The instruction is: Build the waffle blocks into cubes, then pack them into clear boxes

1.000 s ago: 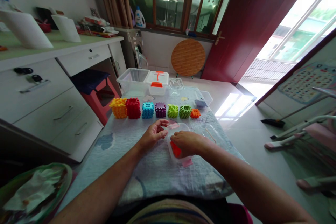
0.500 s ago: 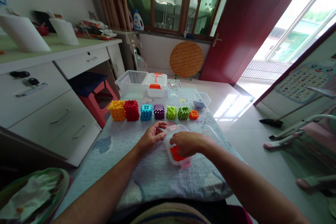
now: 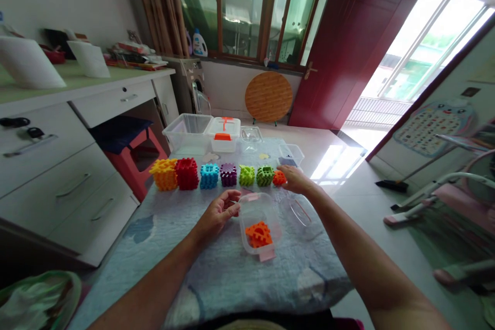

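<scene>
A clear plastic box with pink clips lies open in front of me, with orange toothed building blocks at its near end. My left hand is at its left rim, fingers and thumb curled against the edge. Farther off, my right hand has its fingers round the small orange block stack at the right end of a row. Leftward from it stand green, lime, purple, light blue, red and yellow stacks.
Behind the row stand a large clear bin, a lidded box with orange latches and a clear container. A clear lid lies right of the open box. A patterned cloth covers the table.
My right hand has left the open box and reached forward to the orange stack, uncovering the orange blocks inside. My left hand stays at the box's rim. The view has shifted slightly.
</scene>
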The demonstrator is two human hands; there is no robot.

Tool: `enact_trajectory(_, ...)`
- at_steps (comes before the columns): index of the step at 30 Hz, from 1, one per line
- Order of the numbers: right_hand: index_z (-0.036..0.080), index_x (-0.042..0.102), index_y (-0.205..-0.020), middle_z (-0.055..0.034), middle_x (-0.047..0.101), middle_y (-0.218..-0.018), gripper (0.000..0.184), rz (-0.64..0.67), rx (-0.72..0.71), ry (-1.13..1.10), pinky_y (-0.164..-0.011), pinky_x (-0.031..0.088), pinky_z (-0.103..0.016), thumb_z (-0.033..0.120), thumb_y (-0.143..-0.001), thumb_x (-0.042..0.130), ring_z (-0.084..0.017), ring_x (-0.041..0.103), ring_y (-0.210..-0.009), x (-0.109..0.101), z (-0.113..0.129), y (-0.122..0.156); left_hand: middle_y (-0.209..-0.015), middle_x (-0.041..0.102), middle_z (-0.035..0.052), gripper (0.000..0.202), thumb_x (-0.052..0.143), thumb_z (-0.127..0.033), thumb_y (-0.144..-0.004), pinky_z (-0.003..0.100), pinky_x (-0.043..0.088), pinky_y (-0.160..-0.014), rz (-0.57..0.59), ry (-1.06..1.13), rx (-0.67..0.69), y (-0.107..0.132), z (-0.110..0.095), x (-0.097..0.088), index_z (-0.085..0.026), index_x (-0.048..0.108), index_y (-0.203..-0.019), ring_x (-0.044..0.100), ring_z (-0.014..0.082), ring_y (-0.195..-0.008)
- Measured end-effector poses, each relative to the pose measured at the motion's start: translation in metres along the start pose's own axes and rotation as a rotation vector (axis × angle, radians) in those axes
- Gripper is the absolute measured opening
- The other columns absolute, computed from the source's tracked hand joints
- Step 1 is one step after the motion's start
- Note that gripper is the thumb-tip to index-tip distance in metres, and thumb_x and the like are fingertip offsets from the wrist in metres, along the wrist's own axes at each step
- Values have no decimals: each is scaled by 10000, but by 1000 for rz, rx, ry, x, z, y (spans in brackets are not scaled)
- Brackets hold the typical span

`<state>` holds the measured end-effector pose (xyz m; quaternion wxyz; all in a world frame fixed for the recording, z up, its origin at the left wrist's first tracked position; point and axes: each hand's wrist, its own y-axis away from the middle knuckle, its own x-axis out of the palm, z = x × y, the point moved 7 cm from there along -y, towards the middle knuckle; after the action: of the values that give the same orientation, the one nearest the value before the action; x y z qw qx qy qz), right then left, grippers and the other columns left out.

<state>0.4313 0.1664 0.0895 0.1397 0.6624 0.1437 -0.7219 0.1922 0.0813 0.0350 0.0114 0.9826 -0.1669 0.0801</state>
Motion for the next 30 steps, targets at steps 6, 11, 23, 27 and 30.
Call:
enact_trajectory(6,126,518,-1261,-174,609,-1246,565,88,21,29,-947,420,-343,189,-718,662,-289,551,-1166,26,-4,-21,-1005,604,49,426,708,-433,-765,297,468,-781,32,39,-5,-1,4,1,-206,579,-1102,582,170,-880)
enact_trajectory(11,154,539,-1220,-148,655,-1168,572,133,38,27,-890,447,-316,195,-674,706,-272,609,-1075,34,-9,-27,-1023,585,51,433,709,-421,-770,292,472,-773,42,38,0,-2,7,-1,-204,570,-1118,573,166,-884)
enact_trajectory(23,145,605,-1062,-107,668,-1051,474,106,35,-11,-802,451,-282,209,-606,715,-246,617,-955,24,-10,-16,-998,583,43,441,720,-404,-751,267,449,-736,55,25,7,0,5,1,-198,574,-1113,544,141,-826)
enact_trajectory(27,142,596,-1056,-104,656,-1039,424,68,6,-43,-823,438,-293,182,-641,671,-231,595,-957,-12,2,6,-1013,588,48,441,718,-403,-753,263,444,-739,50,8,4,1,5,2,-196,576,-1115,538,136,-812)
enact_trajectory(30,144,563,-1137,-92,645,-1055,485,36,-94,-175,-836,439,-291,200,-666,667,-199,590,-933,-47,34,25,-1038,596,56,452,713,-417,-756,262,443,-746,60,-10,0,1,5,3,-190,571,-1120,543,141,-830)
